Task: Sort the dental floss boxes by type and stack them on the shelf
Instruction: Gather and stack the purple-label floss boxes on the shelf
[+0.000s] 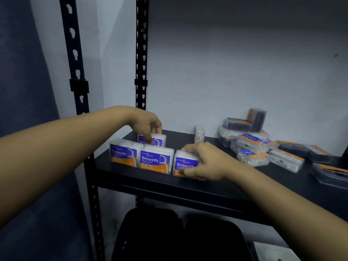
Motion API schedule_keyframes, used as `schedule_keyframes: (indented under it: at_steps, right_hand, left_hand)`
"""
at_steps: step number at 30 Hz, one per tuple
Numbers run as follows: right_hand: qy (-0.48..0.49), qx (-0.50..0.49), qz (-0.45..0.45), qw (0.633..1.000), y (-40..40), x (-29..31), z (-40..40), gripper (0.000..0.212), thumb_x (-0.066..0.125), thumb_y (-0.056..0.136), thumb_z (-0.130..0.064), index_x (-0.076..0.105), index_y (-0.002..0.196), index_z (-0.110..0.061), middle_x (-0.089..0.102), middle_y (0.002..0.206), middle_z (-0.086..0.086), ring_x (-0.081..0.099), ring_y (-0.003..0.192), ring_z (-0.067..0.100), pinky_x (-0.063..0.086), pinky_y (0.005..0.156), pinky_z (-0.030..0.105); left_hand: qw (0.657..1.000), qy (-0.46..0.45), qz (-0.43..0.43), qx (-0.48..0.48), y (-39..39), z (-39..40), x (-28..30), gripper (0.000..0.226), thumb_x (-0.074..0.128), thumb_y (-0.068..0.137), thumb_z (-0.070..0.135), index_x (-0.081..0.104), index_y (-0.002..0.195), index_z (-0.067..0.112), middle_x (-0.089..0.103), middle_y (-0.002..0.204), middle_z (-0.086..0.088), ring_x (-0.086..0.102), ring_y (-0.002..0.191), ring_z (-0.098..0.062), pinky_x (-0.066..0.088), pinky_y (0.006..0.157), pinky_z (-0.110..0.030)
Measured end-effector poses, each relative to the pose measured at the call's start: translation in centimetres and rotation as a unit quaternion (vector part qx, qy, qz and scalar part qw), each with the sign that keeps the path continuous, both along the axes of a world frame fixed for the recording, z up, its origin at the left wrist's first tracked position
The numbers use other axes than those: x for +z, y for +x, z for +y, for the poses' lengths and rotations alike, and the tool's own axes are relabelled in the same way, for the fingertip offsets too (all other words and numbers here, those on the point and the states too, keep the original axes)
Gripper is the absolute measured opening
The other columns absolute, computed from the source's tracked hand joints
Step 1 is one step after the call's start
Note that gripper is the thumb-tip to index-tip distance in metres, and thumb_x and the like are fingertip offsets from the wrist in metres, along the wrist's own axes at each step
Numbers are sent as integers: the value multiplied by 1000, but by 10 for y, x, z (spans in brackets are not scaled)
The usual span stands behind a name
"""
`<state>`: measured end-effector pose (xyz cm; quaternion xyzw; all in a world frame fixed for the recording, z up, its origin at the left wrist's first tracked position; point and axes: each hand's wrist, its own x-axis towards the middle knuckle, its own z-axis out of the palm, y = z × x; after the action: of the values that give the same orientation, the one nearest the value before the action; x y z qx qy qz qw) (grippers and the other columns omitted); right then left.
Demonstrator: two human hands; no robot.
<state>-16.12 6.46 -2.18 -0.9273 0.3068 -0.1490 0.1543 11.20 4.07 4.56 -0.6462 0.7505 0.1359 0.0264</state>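
Right now my right hand [202, 162] is clamped on a Smooth box [185, 163] at the front edge of the shelf [207, 187], fingers curled over its top and thumb low on its label, so only part of that label shows. It stands upright, its long side running along the shelf edge, just beside the middle box [156, 160], with a narrow gap between them. That gap is what counts: the row lies to the left of my grip, so closing it, I judge, means sliding the box left along its own long axis. My left hand [148, 126] is nearer the row's far end, fingers bent down onto the back box [153, 141] (whether it pinches or only presses there, I cannot tell). The left box [123, 153] touches the middle one, or nearly. The unsorted pile [252, 146] lies well apart to my right, nearer my right hand; its Round labels are blurred, the dark cases [257, 119] are hard to read, and one case [329, 173] is cut off at the picture's edge.
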Motion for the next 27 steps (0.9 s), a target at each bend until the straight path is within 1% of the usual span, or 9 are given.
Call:
schedule_keyframes:
  at_steps: [2, 5, 7, 10, 11, 15, 21, 24, 27]
  right_hand:
    - [2, -1, -4, 1000, 0, 0, -1, 44, 79, 74, -47, 66, 113, -32, 73, 97, -7, 69, 86, 6, 58, 79, 31]
    - [-1, 1, -9, 1000, 2, -1, -3, 41, 80, 75, -45, 67, 111, -32, 73, 95, -8, 69, 85, 5, 57, 77, 29]
    - [1, 6, -13, 1000, 3, -2, -3, 39, 81, 76, -43, 67, 110, -30, 73, 93, -9, 69, 82, 4, 56, 74, 27]
    - [6, 8, -22, 1000, 4, -4, -5, 40, 82, 77, -41, 68, 112, -27, 74, 92, -8, 69, 81, 5, 57, 72, 27]
    - [8, 9, -25, 1000, 4, -4, -6, 40, 83, 77, -41, 68, 112, -27, 74, 92, -8, 69, 81, 5, 56, 71, 26]
    - [11, 14, -36, 999, 4, -7, -9, 39, 83, 76, -42, 69, 110, -28, 73, 89, -10, 69, 78, 4, 52, 68, 23]
    - [19, 18, -42, 999, 5, -9, -9, 49, 79, 71, -54, 69, 111, -29, 75, 93, -9, 71, 81, 6, 60, 76, 34]
    - [17, 16, -44, 999, 5, -9, -9, 47, 81, 71, -51, 69, 111, -30, 75, 92, -11, 70, 80, 4, 60, 76, 33]
    - [12, 13, -43, 999, 5, -9, -7, 44, 83, 74, -48, 69, 112, -30, 75, 93, -11, 70, 82, 4, 59, 77, 32]
  left_hand:
    - [1000, 16, -13, 9, 4, 0, 3, 34, 82, 82, 18, 67, 112, 22, 74, 104, 2, 72, 97, -20, 61, 90, -43]
    - [999, 37, -25, 19, 8, 2, 8, 34, 83, 81, 16, 67, 111, 22, 74, 104, 2, 72, 98, -21, 61, 87, -45]
    - [999, 38, -26, 20, 8, 4, 10, 34, 83, 81, 16, 67, 111, 22, 74, 105, 1, 72, 98, -22, 63, 83, -41]
    - [999, 40, -27, 19, 9, 7, 11, 31, 81, 83, 14, 66, 110, 23, 73, 106, 1, 71, 95, -18, 61, 71, -30]
    - [999, 42, -26, 21, 10, 8, 12, 31, 80, 84, 14, 66, 110, 23, 73, 107, 1, 71, 95, -18, 61, 71, -29]
    - [998, 46, -22, 34, 17, 11, 12, 36, 80, 84, 14, 67, 116, 24, 73, 112, 2, 70, 98, -17, 61, 83, -39]
    - [999, 25, 5, 32, 23, 14, 16, 29, 79, 84, 14, 68, 108, 27, 75, 109, 4, 71, 97, -14, 59, 80, -37]
    - [999, 31, -11, 37, 23, 13, 18, 30, 80, 84, 14, 69, 110, 26, 74, 112, 3, 71, 96, -12, 60, 86, -44]
    - [998, 32, -16, 42, 24, 12, 18, 31, 81, 83, 14, 69, 109, 26, 75, 112, 1, 71, 98, -15, 60, 88, -48]
